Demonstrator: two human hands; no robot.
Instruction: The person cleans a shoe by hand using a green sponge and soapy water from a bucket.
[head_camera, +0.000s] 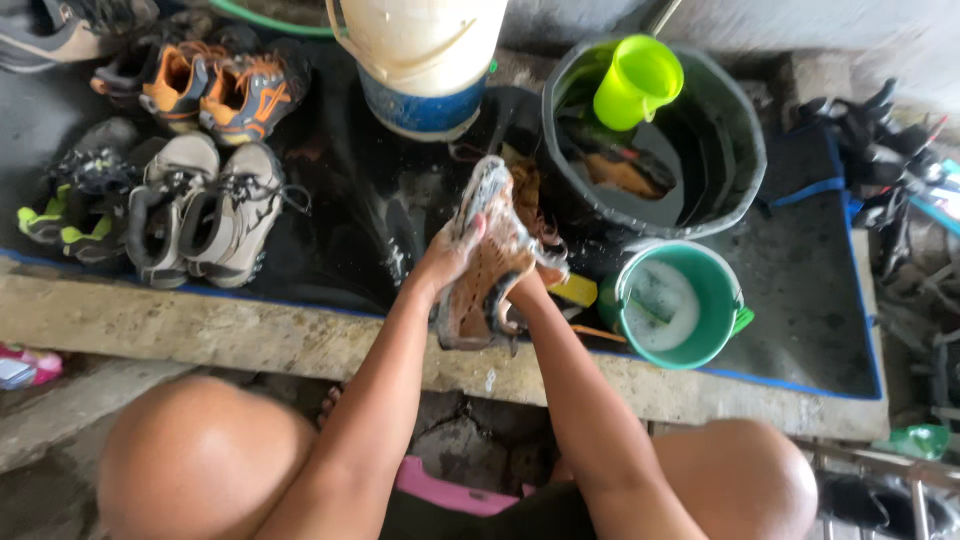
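I hold a wet, soapy brown shoe (490, 270) upright over a dark mat (340, 200). My left hand (452, 255) grips its left side with foam on the fingers. My right hand (530, 285) is mostly hidden behind the shoe and holds it from the right; what else it grips is not visible. A small green bucket (725, 290) of soapy water stands just to the right, and a yellow object (577, 290) lies beside my right wrist.
Pairs of shoes sit at left: grey ones (200, 210), orange-and-grey ones (225, 90), black-and-green ones (75, 195). Behind are a cream container (420, 55) and a dark bucket (745, 130) holding a lime jug (635, 80). A concrete ledge (250, 335) runs along the front. My knees are below.
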